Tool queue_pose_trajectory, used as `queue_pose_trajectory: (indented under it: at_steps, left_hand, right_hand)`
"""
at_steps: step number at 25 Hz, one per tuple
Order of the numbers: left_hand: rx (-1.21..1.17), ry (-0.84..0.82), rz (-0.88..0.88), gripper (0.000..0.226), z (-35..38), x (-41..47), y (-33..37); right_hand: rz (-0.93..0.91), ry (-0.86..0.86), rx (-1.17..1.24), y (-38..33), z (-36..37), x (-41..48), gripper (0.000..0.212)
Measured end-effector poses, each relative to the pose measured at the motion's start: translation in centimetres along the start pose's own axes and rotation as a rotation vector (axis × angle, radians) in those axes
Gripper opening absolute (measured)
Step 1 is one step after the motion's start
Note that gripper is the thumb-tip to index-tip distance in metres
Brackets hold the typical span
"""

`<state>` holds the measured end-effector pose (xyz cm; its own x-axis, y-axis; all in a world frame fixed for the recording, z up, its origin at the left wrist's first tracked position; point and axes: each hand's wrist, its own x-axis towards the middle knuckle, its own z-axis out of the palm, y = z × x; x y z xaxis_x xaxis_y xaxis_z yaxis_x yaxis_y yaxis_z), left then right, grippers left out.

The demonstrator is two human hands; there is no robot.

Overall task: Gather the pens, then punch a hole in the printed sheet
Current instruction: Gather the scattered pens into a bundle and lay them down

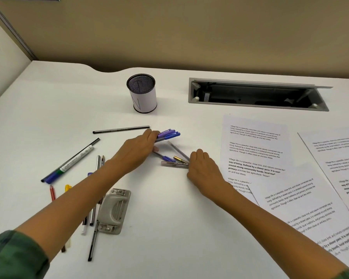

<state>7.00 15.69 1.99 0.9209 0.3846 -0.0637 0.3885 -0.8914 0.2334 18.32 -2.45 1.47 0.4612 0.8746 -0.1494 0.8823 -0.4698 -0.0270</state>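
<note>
Grey hole punch [114,210] lies among stray pens by left hand [138,150], its grip holding purple pens [168,133].

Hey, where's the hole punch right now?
In the head view, the grey hole punch lies low on the left of the white desk, just under the left forearm, beside scattered pens.

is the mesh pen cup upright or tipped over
Upright. The pen cup stands on its base on the desk, round mouth facing up; no pens stick out.
</note>
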Motion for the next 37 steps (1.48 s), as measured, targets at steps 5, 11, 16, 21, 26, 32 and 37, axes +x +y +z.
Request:
queue_pose_trajectory:
  at_steps: [5, 11, 16, 21, 26, 32, 37]
  left_hand:
    - [-0.144, -0.021, -0.135, 0.013, 1.2, 0.8, -0.7]
    - [-0.127, -0.219, -0.032, 0.035, 0.5, 0.6, -1.5]
    - [0.151, -0.139, 0.034, 0.024, 0.5, -1.4, -0.7]
    - [-0.027, -0.004, -0.12, 0.018, -0.6, -1.7, 1.4]
    - [-1.056, -0.2, -0.369, 0.019, -3.5, -1.4, 5.1]
    - [-1.625, -0.613, -0.315, 0.025, -2.7, -3.5, 9.4]
    - [-1.754, -0.451, -0.56, 0.035, -1.7, -3.7, 10.6]
  right_hand:
    - [-0.012, -0.114, 0.195, 2.2, -1.0, -0.3, 0.017]
    - [-0.103, -0.179, 0.37, 5.3, -2.0, -3.3, 0.021]
    - [0.247, -0.183, 1.25, 5.7, -1.6, -5.1, 0.019]
    - [0.235, -0.146, 0.986, 5.8, -2.4, -6.0, 0.023]
    - [-0.446, 0.238, -0.008, 5.3, -5.4, -5.8, 0.025]
    - [-0.827, 0.516, -0.231, 3.9, -6.4, -3.2, 0.023]
    - [-0.71, 0.545, -0.287, 3.6, -5.0, -2.1, 0.029]
